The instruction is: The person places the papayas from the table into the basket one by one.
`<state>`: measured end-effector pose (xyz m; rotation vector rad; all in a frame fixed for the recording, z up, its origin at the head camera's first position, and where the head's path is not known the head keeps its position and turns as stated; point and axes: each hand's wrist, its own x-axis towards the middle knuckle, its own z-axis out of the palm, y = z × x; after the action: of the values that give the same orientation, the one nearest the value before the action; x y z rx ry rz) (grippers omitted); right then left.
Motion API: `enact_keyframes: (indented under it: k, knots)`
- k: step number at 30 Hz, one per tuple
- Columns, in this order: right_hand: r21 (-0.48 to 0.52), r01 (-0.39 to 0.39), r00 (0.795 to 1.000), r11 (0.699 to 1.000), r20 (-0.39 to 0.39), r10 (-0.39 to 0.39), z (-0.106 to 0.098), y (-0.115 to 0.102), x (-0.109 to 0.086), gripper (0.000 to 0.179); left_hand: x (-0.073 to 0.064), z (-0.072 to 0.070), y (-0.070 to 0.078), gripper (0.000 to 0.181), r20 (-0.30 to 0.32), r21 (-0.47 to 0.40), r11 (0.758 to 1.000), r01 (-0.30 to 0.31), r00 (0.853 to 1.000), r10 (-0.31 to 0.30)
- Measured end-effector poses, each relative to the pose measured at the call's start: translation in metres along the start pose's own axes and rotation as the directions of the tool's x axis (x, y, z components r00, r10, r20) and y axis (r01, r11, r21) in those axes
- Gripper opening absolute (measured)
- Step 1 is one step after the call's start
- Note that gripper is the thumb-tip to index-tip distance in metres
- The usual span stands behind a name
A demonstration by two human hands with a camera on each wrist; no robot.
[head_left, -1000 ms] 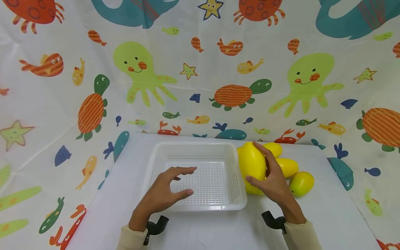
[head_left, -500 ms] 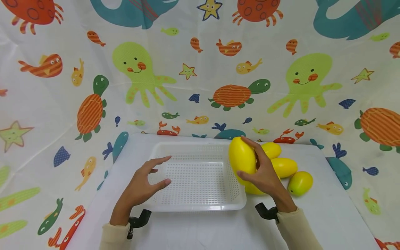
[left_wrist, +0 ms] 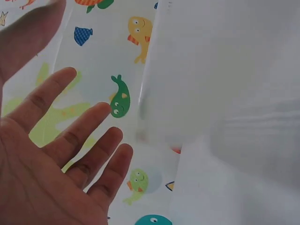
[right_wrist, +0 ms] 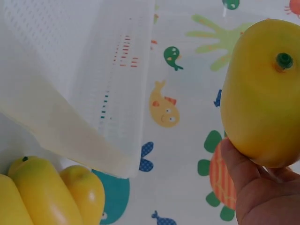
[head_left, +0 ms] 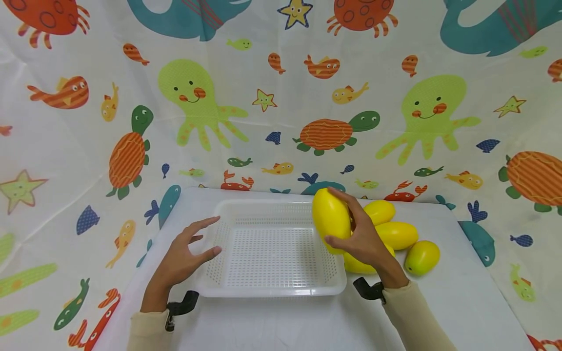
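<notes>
A large yellow mango [head_left: 330, 219] is gripped in my right hand [head_left: 366, 243], tilted over the right rim of the white perforated plastic basket [head_left: 272, 292]. In the right wrist view the small green stem end of the mango [right_wrist: 262, 98] shows, with fingers against its lower side. My left hand [head_left: 182, 256] hovers at the basket's left side, its fingers spread and thumb apart. Nothing lies in the palm of the left hand [left_wrist: 51, 168] in the left wrist view. The basket's perforated floor is visible and bare.
Several more yellow mangoes lie right of the basket, among them a long one [head_left: 400, 235] and a greenish one [head_left: 422, 258]. One mango [head_left: 357, 264] sits partly under my right hand. A white cloth [head_left: 298, 324] covers the table; a sea-animal printed curtain [head_left: 246, 146] hangs behind.
My right hand has carried the mango up and left, from beside the basket to over its right rim. The left hand has moved left, from over the basket to its left side.
</notes>
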<state>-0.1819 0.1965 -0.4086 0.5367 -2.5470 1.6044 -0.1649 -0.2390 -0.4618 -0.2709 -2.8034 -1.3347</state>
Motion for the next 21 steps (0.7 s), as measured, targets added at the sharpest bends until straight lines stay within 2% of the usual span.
enact_keyframes:
  k: [10,15,21]
  knots:
    - [0.005,0.05,0.998,0.999,0.046,-0.05,0.006,-0.004,0.01,0.101,0.002,0.0,-0.028,0.079,0.029,-0.068,0.998,0.017,0.999,-0.015]
    - [0.025,0.073,0.994,0.997,0.074,-0.074,0.008,-0.006,0.015,0.1,0.003,0.001,-0.036,0.077,0.038,-0.151,0.988,0.019,0.999,-0.014]
    - [0.028,0.095,0.99,0.995,0.103,-0.097,0.012,-0.01,0.023,0.1,0.003,0.004,-0.044,0.076,0.053,-0.209,0.976,0.06,0.997,-0.05]
